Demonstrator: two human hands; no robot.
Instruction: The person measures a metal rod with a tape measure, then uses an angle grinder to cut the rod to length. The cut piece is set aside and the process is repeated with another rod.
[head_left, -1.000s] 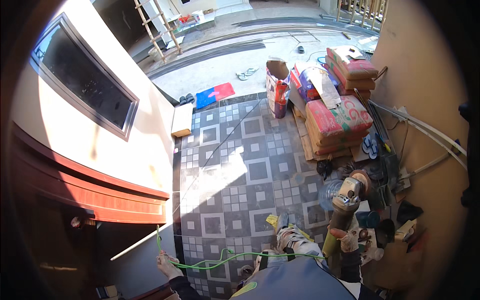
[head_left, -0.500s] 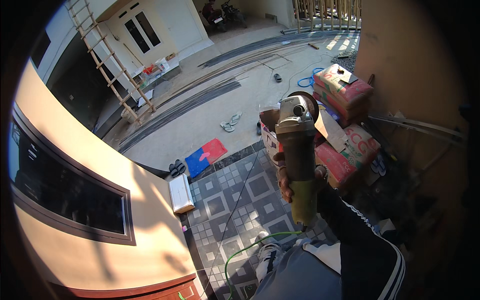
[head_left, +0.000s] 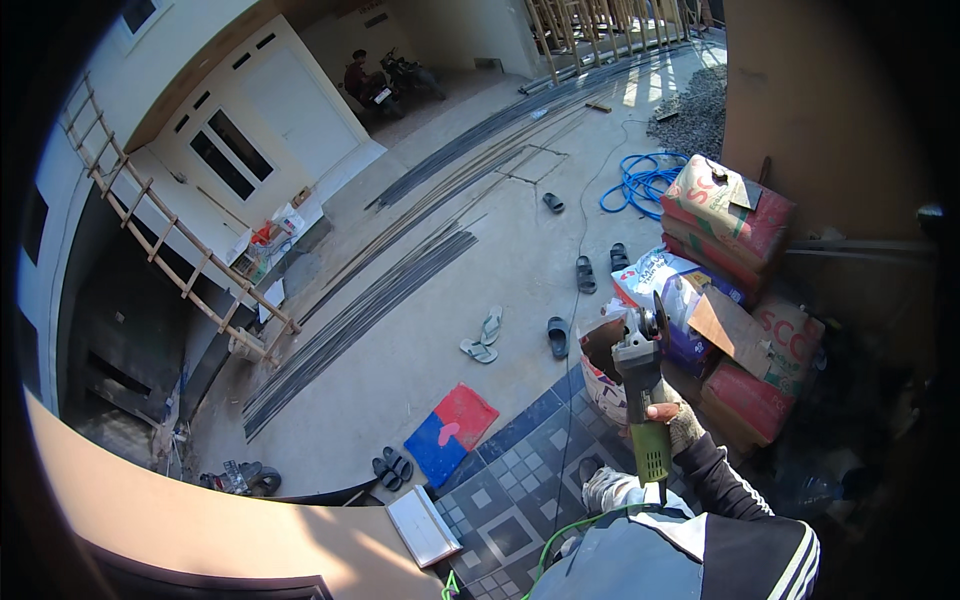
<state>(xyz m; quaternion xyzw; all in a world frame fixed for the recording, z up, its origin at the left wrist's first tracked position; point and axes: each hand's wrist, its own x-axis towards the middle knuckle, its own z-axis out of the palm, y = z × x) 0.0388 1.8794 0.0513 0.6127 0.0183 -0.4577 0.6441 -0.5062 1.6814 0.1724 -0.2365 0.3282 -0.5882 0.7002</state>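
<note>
An angle grinder (head_left: 640, 375) with a dark body and a green rear housing is in the grip of my right hand (head_left: 684, 422), which wears a light glove with bare fingertips. It stands nearly upright, with its metal head and thin disc (head_left: 660, 315) at the top. From its lower end a green cord (head_left: 560, 532) curves away over the tiles. Close behind the tool is an open white sack or bucket (head_left: 603, 392), partly covered by it. My left hand is out of view.
Stacked cement bags (head_left: 730, 215) stand at the right, beside a coiled blue hose (head_left: 640, 185). Sandals (head_left: 585, 275) and a red-and-blue mat (head_left: 452, 432) lie ahead. Long metal rods (head_left: 370, 310) cross the ground; a bamboo ladder (head_left: 165, 235) leans at left. Someone sits on a motorcycle (head_left: 378, 92) far back.
The view has shifted, showing more of the yard. The grinder appears lower, farther right and smaller, still in my right hand, and its disc now looks nearly edge-on.
</note>
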